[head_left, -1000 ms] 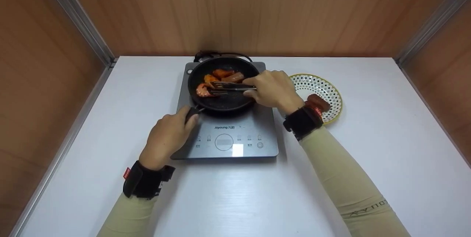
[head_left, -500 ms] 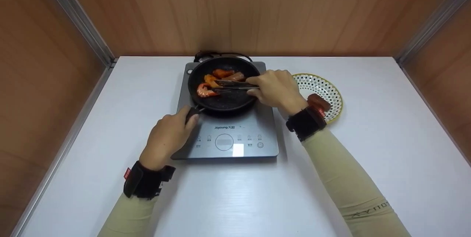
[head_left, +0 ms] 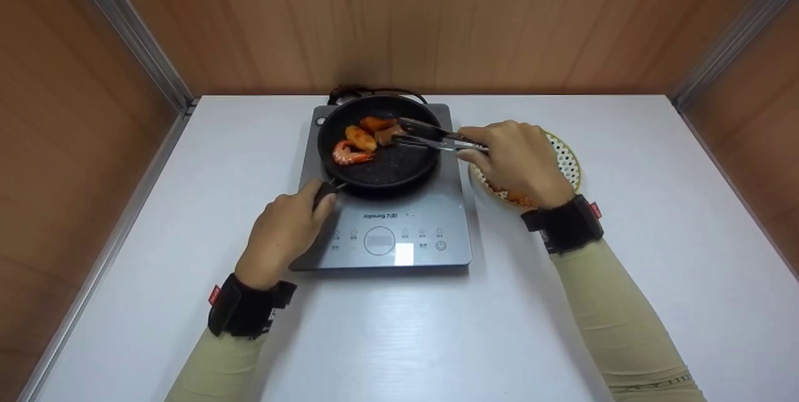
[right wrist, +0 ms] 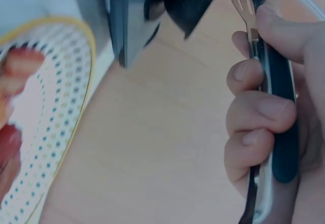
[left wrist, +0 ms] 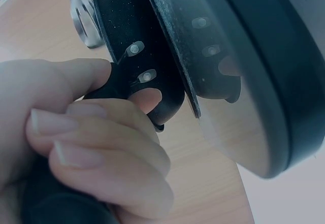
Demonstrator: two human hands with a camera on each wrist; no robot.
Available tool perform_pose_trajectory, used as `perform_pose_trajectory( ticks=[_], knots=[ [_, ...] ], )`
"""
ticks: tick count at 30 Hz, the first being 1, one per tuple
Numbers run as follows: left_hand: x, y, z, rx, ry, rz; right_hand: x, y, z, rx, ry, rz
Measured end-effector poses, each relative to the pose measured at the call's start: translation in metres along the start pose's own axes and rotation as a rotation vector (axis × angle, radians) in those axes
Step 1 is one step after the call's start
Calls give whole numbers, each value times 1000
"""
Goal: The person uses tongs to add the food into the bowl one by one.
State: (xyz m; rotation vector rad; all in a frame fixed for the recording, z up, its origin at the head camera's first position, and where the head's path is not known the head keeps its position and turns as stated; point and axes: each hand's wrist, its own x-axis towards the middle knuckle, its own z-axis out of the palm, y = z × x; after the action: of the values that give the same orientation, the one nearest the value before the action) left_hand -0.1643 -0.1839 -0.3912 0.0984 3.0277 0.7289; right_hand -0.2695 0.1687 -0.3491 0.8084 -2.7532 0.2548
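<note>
My left hand [head_left: 282,236] grips the black handle [head_left: 325,193] of a dark frying pan [head_left: 387,174] on an induction cooker. The left wrist view shows its fingers [left wrist: 109,145] curled round that handle. My right hand [head_left: 515,158] holds metal tongs [right wrist: 278,107] with dark grips, fingers wrapped round both arms. Their tips reach over the pan's right side, right at a brownish piece of food [head_left: 387,135]. Left of it in the pan lie a shrimp [head_left: 351,153], an orange piece [head_left: 361,138] and a reddish-orange piece [head_left: 376,123].
A dotted plate [head_left: 567,161] with a yellow rim stands right of the induction cooker [head_left: 418,255], partly hidden under my right hand. Reddish food [right wrist: 12,148] lies on it. A black cable [head_left: 399,91] runs behind the cooker. Wooden panels [head_left: 437,27] enclose the white table [head_left: 387,333].
My right hand has moved right, drawing the tongs from the pan's middle to its right side, and now covers part of the plate. The left hand has stayed on the handle.
</note>
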Motion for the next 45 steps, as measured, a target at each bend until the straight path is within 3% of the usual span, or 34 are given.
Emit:
perform_pose_trajectory(
  ticks=[9, 15, 32, 45],
  knots=[
    [0, 1, 0, -11, 6, -9, -43, 40, -16, 8, -37, 174],
    [0, 0, 1, -17, -1, -11, -64, 60, -21, 32, -47, 243],
    [-1, 0, 0, -32, -6, -6, -90, 102, -34, 160, -294, 355],
    [-1, -1, 1, -21, 3, -1, -93, 105, -32, 156, -387, 359]
  ],
)
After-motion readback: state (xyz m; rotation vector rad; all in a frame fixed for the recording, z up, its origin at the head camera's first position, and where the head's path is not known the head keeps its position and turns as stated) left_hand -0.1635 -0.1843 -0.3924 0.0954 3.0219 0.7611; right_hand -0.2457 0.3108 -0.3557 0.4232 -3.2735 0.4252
